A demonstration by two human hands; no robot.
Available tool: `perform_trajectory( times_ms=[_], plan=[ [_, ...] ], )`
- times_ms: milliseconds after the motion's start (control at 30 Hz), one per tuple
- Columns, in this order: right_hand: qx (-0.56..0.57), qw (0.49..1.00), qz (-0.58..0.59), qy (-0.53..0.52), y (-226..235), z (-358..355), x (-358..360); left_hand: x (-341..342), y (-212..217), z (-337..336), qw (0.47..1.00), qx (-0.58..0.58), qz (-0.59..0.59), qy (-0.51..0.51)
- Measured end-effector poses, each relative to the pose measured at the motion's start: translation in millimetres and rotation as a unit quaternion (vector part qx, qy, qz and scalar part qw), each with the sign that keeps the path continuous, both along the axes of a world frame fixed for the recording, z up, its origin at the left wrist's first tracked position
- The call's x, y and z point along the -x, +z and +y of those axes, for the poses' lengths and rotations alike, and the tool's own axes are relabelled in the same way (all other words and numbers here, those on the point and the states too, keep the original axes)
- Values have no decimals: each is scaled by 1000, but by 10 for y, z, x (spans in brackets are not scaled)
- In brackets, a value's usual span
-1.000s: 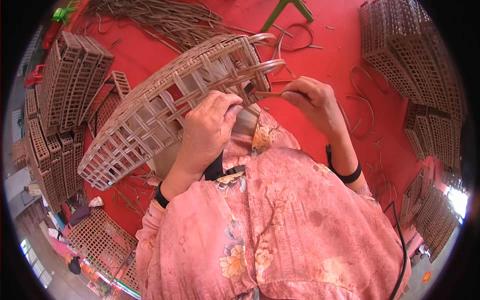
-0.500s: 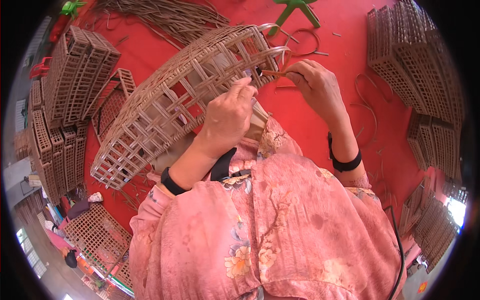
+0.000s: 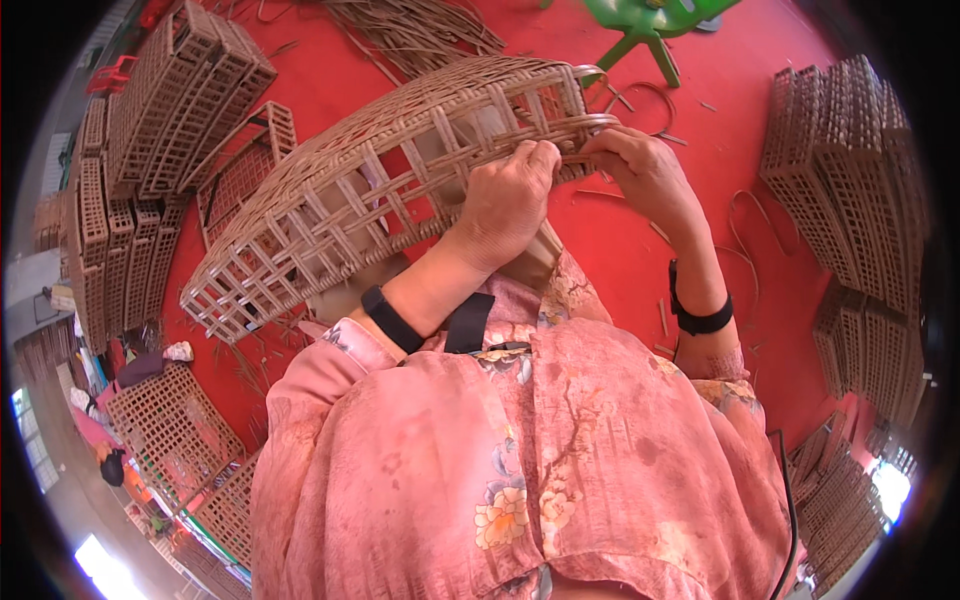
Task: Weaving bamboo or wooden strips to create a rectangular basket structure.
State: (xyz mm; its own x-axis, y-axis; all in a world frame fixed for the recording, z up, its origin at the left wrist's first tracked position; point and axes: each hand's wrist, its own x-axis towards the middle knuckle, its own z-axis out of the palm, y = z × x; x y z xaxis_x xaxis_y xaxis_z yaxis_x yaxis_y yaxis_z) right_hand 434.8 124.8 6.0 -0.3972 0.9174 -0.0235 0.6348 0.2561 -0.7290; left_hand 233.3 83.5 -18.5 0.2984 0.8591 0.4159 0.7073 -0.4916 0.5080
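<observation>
The floor is a red mat, strewn with loose cane strips well beyond the fingers and a few curled offcuts to their right. Stacks of woven lattice crates line the right edge, and more crates stand in stacks far to the left of the fingers (straight edges bend there, near the picture's rim). A green stool stands just past the fingers, at the top. Flat lattice panels lie low on the left, near the person's elbow.

The basket, a long domed piece of open lattice weave, lies tilted across the person's lap, its far end rising to the fingers and its near end dropping to the lower left. The left hand is clenched on the basket's rim, fingers curled over the edge. The right hand pinches the same rim just beside it, the two hands almost touching. Both wrists carry black bands.

Open red floor lies to the right of the fingers, between them and the right-hand crates; to the left the basket itself fills the room.
</observation>
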Motion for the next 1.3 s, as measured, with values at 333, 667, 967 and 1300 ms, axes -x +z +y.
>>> perform_trajectory(
  times_ms=[333,667,967,1300],
  plan=[
    [-26,999,-43,-4,176,73,-284,353,91,-238,999,-16,-23,22],
    [-51,997,-21,50,14,140,-176,525,72,-250,990,-53,91,89],
    [-72,997,2,40,43,123,-252,491,154,-252,994,5,100,43],
    [-5,1000,4,6,18,83,-487,335,97,-22,984,-90,155,12]
  ],
)
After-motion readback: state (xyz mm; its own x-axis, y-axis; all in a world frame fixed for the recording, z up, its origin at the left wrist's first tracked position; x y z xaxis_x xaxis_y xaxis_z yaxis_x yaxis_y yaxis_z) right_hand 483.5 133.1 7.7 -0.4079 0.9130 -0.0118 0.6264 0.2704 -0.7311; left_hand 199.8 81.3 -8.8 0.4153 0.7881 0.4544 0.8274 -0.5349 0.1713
